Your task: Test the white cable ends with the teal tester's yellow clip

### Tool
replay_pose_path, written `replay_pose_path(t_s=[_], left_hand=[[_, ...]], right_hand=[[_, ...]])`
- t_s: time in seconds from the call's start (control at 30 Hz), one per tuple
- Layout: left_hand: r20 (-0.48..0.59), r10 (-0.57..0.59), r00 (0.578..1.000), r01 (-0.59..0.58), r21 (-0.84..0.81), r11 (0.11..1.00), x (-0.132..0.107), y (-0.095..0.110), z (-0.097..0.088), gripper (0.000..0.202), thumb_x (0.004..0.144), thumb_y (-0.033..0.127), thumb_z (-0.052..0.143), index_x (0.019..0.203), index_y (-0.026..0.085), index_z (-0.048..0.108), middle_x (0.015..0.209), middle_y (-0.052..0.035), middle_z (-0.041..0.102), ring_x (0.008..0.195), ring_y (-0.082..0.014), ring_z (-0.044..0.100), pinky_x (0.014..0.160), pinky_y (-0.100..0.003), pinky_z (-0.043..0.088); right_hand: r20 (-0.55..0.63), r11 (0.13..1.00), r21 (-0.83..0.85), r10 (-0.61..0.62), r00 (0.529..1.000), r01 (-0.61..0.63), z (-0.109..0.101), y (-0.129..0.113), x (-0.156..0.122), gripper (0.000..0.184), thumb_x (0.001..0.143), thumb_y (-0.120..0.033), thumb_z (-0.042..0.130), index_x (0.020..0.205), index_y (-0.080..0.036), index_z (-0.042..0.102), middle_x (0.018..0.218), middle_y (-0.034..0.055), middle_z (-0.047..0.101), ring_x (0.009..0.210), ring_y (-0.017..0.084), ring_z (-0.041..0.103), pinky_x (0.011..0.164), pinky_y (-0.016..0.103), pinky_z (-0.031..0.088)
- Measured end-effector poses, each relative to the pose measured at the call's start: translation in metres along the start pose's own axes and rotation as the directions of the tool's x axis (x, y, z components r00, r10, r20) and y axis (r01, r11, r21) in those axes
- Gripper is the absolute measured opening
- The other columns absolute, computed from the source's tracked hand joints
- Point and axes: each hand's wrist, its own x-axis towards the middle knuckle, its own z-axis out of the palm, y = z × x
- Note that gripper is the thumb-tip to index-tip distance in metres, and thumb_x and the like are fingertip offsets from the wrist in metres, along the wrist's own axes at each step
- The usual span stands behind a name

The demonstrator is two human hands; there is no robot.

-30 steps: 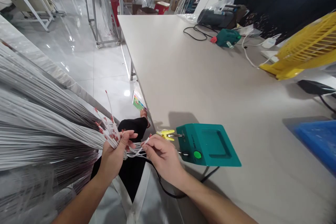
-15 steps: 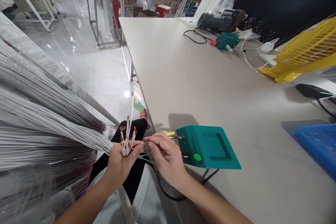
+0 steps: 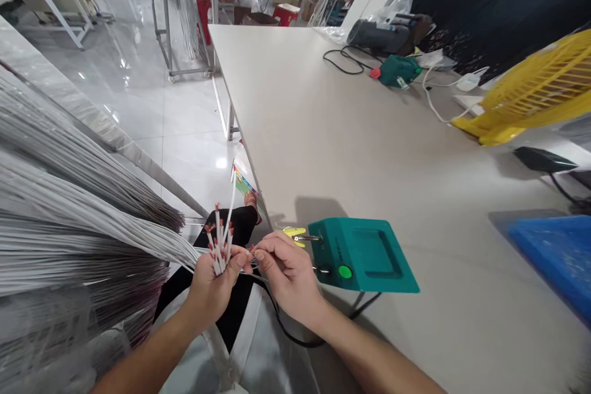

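My left hand (image 3: 213, 286) grips a bunch of thin white wires with red tips (image 3: 220, 239); the tips stand upright above my fist. The wires come from a big white wire bundle (image 3: 69, 209) hanging at the left. My right hand (image 3: 286, 271) pinches one wire end between thumb and forefinger, right beside the left hand. Just right of it sits a teal box-shaped tool (image 3: 362, 253) with a green button and a yellow clip (image 3: 293, 234) on its left side, at the table's near edge.
The grey table (image 3: 332, 129) carries a yellow basket (image 3: 535, 95) at the right, a blue tray (image 3: 556, 252) at the near right, a small teal device (image 3: 398, 69) with cables and a black machine (image 3: 383, 34) at the far end. A glossy floor and metal racks lie to the left.
My left hand has gathered the splayed red-tipped wires into an upright bunch. My right hand moved closer to the left hand and now pinches a wire end.
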Motion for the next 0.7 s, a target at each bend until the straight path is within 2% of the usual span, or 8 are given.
replay_pose_path(t_s=[0.07,0.13,0.27,0.33,0.43,0.57,0.63,0.7], left_hand=[[0.008,-0.027,1.0,0.027,-0.021,0.999,-0.001,0.0,-0.001,0.033,0.08,0.042,0.051,0.062,0.016,0.055,0.047,0.0056,0.036,0.042,-0.008,0.027,0.04,-0.021,0.02],[0.013,-0.003,1.0,0.003,0.019,1.0,-0.001,0.001,-0.003,0.032,0.08,0.04,0.052,0.061,0.015,0.054,0.049,0.0041,0.04,0.045,-0.0086,0.03,0.042,-0.022,0.022],[0.06,0.074,0.995,-0.081,0.125,0.989,0.0,0.003,-0.006,0.029,0.082,0.034,0.05,0.06,0.016,0.054,0.055,0.0013,0.048,0.051,-0.0107,0.039,0.05,-0.023,0.031],[0.131,0.108,0.985,-0.13,0.171,0.977,0.0,0.004,-0.009,0.03,0.083,0.033,0.048,0.058,0.016,0.052,0.055,0.0011,0.047,0.054,-0.012,0.042,0.054,-0.024,0.033],[0.264,0.112,0.958,-0.168,0.2,0.965,0.0,0.005,-0.015,0.032,0.084,0.032,0.047,0.057,0.017,0.052,0.056,0.0007,0.048,0.057,-0.0131,0.045,0.057,-0.025,0.036],[0.331,0.086,0.939,-0.14,0.142,0.98,0.001,0.006,-0.024,0.029,0.084,0.034,0.05,0.062,0.017,0.059,0.058,-0.001,0.054,0.056,-0.0131,0.046,0.055,-0.025,0.036],[0.301,0.052,0.952,-0.077,0.071,0.995,0.002,0.003,-0.026,0.028,0.082,0.037,0.052,0.064,0.017,0.061,0.058,-0.0011,0.054,0.052,-0.0116,0.042,0.05,-0.024,0.034],[0.27,0.004,0.963,0.0,-0.014,1.0,0.002,-0.003,-0.026,0.029,0.081,0.04,0.055,0.064,0.017,0.061,0.056,-0.0002,0.051,0.048,-0.0099,0.038,0.045,-0.023,0.03]], right_hand=[[0.019,1.0,-0.025,-0.001,1.0,0.001,-0.001,0.001,0.0,0.017,0.084,-0.018,0.049,0.069,-0.018,0.057,0.067,0.0025,0.054,0.064,0.013,0.05,0.059,0.027,0.04],[0.002,0.999,-0.032,-0.014,1.0,0.014,-0.005,0.0,0.001,0.015,0.083,-0.017,0.049,0.071,-0.018,0.057,0.067,0.0024,0.054,0.065,0.014,0.051,0.059,0.027,0.041],[-0.028,0.997,0.005,-0.077,0.997,0.077,-0.018,-0.006,0.007,0.016,0.082,-0.016,0.053,0.095,-0.019,0.06,0.087,0.0062,0.057,0.071,0.013,0.054,0.062,0.026,0.046],[0.093,0.994,0.037,-0.11,0.99,0.107,-0.023,-0.007,0.01,0.021,0.079,-0.016,0.057,0.099,-0.021,0.061,0.094,0.0067,0.057,0.069,0.011,0.055,0.061,0.025,0.047],[0.284,0.99,0.095,-0.125,0.951,0.102,-0.026,-0.007,0.014,0.01,0.079,-0.016,0.06,0.084,-0.021,0.066,0.083,0.0039,0.059,0.072,0.012,0.056,0.062,0.023,0.047],[0.286,0.954,0.29,-0.005,0.958,-0.082,-0.016,-0.003,0.012,0.005,0.077,-0.022,0.064,0.073,-0.019,0.066,0.074,0.0018,0.057,0.067,0.011,0.057,0.059,0.022,0.047],[0.275,0.853,0.455,0.138,0.952,-0.255,-0.007,-0.003,0.008,0.008,0.074,-0.025,0.066,0.071,-0.018,0.066,0.077,0.0013,0.055,0.062,0.01,0.057,0.052,0.021,0.046],[0.309,0.704,0.586,0.263,0.914,-0.401,0.002,-0.003,0.004,0.011,0.073,-0.028,0.067,0.071,-0.017,0.065,0.079,0.0005,0.053,0.056,0.008,0.057,0.044,0.018,0.042]])
